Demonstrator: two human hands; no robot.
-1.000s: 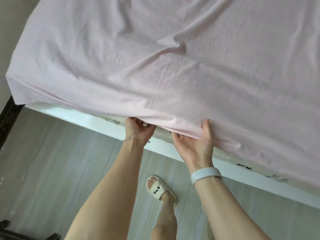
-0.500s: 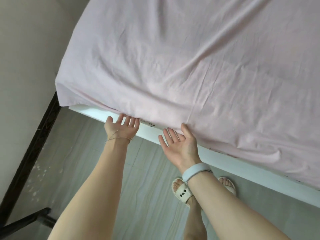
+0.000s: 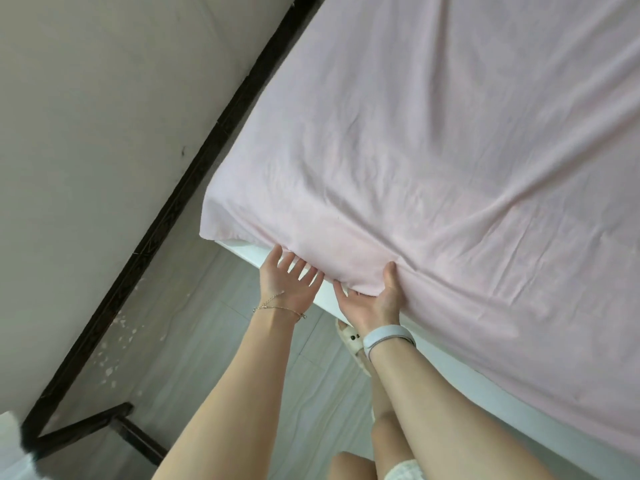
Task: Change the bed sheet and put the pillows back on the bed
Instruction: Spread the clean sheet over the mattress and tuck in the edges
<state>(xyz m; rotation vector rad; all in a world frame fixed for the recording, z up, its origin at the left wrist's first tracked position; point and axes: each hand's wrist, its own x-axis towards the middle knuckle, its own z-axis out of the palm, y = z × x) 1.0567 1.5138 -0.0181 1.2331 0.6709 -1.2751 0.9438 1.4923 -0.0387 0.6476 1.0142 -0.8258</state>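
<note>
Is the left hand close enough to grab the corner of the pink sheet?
Probably yes. The left hand is open at the sheet's edge, and the corner hangs just beyond it along the white bed frame, with nothing between.

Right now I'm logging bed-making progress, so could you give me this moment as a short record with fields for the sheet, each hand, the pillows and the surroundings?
sheet: pink sheet spread over the bed, wrinkled, edge hanging over the white bed frame
left hand: fingers spread at the sheet's edge near the corner, no grip
right hand: thumb on top, fingers under the sheet's edge, grip on the fabric
pillows: none in view
surroundings: grey floor, dark baseboard, slipper
</note>
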